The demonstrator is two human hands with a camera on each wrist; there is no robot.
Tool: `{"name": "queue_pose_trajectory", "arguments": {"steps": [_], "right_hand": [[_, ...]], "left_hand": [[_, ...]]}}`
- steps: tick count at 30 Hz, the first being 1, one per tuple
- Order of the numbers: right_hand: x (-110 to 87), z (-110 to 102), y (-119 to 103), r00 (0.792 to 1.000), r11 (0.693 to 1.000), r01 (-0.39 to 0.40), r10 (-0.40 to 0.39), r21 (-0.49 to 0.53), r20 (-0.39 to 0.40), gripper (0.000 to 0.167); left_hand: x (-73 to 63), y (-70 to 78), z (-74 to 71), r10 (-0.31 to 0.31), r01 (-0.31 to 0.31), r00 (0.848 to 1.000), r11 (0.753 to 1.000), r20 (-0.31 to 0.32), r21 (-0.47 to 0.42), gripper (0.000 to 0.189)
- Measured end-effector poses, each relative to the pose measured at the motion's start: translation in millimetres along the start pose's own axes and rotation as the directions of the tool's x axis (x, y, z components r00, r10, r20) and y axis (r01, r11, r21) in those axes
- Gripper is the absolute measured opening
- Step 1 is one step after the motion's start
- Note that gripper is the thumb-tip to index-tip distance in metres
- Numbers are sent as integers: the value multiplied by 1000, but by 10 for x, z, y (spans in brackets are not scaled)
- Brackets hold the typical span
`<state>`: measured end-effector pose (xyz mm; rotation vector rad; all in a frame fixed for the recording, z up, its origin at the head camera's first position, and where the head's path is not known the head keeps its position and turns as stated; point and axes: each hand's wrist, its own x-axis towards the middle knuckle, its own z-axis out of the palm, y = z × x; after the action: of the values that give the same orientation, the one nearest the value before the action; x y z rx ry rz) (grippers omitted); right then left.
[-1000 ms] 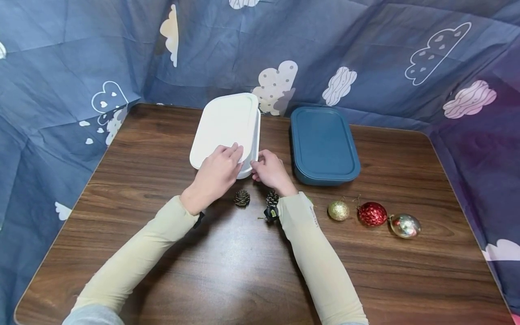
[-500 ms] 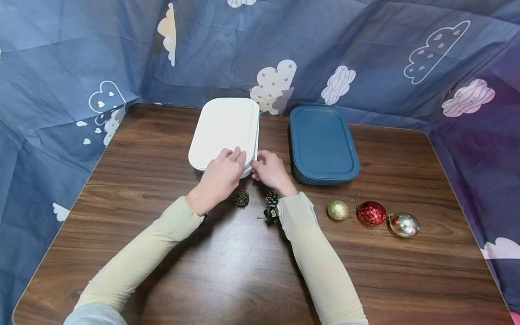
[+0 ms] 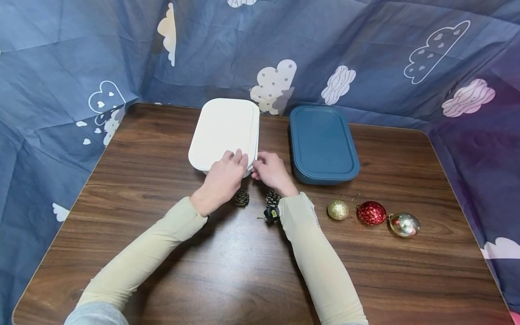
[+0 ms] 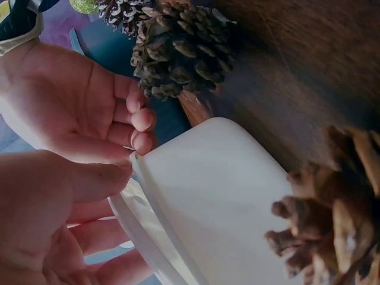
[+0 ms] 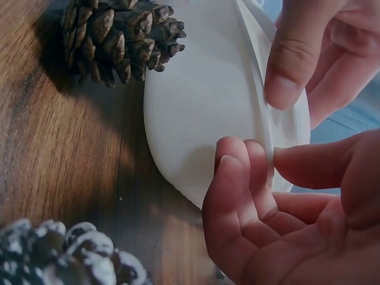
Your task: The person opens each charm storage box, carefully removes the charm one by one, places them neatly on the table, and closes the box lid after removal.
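A white lid (image 3: pixel 225 131) covers the white box (image 5: pixel 196 101) at the back, left of the table's middle. Both wrist views show a gap between lid and rim near the front right corner. My left hand (image 3: pixel 224 178) pinches the lid there, thumb at its edge and fingers over the top. At that same corner, my right hand (image 3: pixel 271 171) pinches the box rim between thumb and curled fingers. One brown pine cone (image 3: pixel 241 197) lies just in front of the box. A white-tipped pine cone (image 3: pixel 271 198) sits by the right wrist, partly hidden.
Right of the white box stands a blue lidded box (image 3: pixel 323 144). Toward the right lie a gold glitter ball (image 3: pixel 338 210), a red bauble (image 3: pixel 371 213) and a shiny silver bauble (image 3: pixel 404 225). A patterned blue cloth (image 3: pixel 203 49) hangs behind the wooden table (image 3: pixel 235 271).
The lid has come down and lined up over the white box, narrowing the gap on the right side. My left hand has shifted slightly right and toward me; the right hand stays nearly still.
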<state>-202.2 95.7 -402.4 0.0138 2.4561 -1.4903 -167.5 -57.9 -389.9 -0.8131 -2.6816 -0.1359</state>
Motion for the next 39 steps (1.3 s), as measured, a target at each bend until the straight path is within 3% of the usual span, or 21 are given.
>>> {"name": "queue_pose_trajectory", "arguments": {"steps": [6,13,24,30,34,39], "right_hand": [[-23,-15,-9,1000,1000,6,-6,1,4,31],[-48,-12,-21,999,995,-27,30,94,-27,33],[-47,-4,-19,1000,1000,-10,11,20,-20,26],[-48,-17,-18,1000,1000,-10,10,11,-18,26],[-43,-32,-17,1000,1000,-4,3,-15,-13,26],[-38,-57,-11,1000,999,-15,15,-52,-8,27]], "left_hand": [[-1,27,6,-7,7,999,1000,31,23,43],[11,79,5,10,-15,997,999,83,49,45],[13,108,68,14,-21,997,996,78,82,40],[16,92,71,20,-24,998,999,66,48,33],[13,59,68,17,-17,998,1000,58,-12,18],[21,6,57,51,-44,997,994,60,-100,19]]}}
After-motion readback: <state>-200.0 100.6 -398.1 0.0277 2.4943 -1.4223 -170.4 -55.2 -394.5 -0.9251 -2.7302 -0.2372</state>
